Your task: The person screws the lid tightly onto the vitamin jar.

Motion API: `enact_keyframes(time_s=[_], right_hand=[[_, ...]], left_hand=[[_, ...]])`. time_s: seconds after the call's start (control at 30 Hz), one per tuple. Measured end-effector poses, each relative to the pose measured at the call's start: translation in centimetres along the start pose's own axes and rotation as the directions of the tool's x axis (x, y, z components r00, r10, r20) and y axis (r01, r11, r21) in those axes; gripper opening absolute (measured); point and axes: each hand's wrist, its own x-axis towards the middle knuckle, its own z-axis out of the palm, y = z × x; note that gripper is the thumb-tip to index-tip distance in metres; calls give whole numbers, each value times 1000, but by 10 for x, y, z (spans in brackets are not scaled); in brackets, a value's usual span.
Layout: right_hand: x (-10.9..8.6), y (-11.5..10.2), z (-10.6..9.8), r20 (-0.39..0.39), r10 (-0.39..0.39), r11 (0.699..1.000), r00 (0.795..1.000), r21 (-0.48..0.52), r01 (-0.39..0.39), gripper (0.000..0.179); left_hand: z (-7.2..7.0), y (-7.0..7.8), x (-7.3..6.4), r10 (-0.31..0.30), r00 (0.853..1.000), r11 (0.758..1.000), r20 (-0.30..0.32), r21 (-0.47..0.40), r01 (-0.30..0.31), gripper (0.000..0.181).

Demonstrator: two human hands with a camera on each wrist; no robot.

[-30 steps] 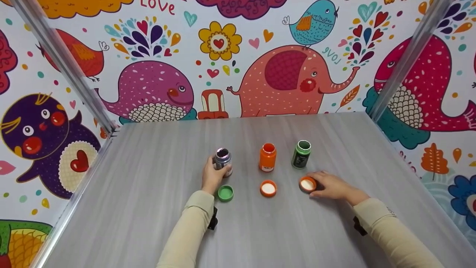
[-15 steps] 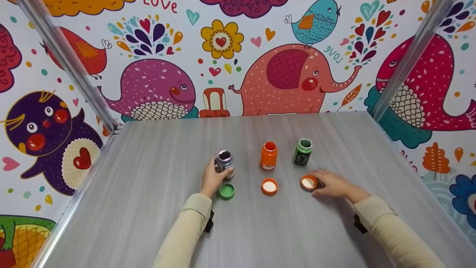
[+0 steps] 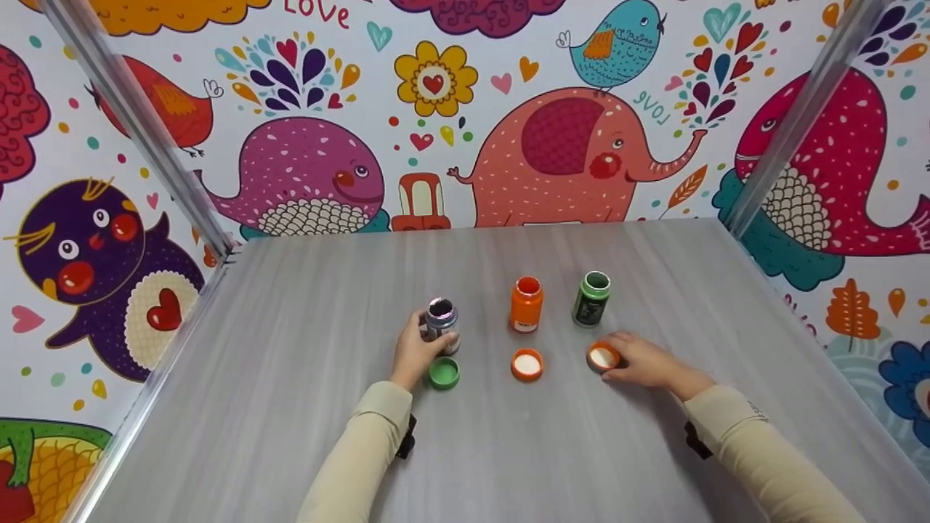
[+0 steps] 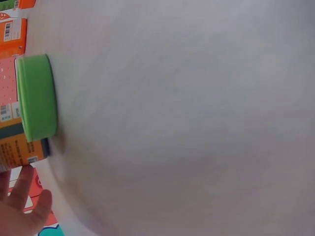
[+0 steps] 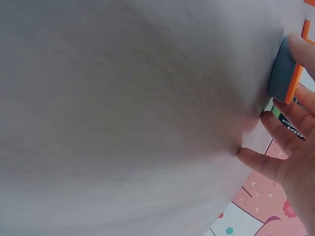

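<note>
In the head view my left hand grips an uncapped dark purple jar, thumb and fingers around its sides. Just in front of that jar lies a green lid, inner side up. The left wrist view shows the lid's green wall overlapping the jar's orange-brown label. On the right, my right hand pinches an upturned lid with an orange rim and pale lining. Its grey-blue side appears between thumb and fingers in the right wrist view, other fingertips at the tabletop.
An uncapped orange jar and a green jar with a dark label stand between the hands, towards the back. An orange lid lies upturned before the orange jar. Printed wall panels and metal posts bound the grey table.
My left hand has drawn the dark purple jar slightly towards me, closer to the green lid. The right hand stays at its lid with only small finger shifts.
</note>
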Motion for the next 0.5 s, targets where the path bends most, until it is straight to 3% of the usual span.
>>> enact_keyframes(time_s=[0.27, 0.5], right_hand=[[2, 1, 3, -56, -13, 1000, 998, -27, 11, 52], [5, 0, 0, -58, 46, 995, 997, 87, -40, 51]], left_hand=[[-2, -2, 2, 19, 1000, 999, 11, 35, -20, 63], [-2, 0, 3, 19, 1000, 1000, 21, 25, -19, 62]])
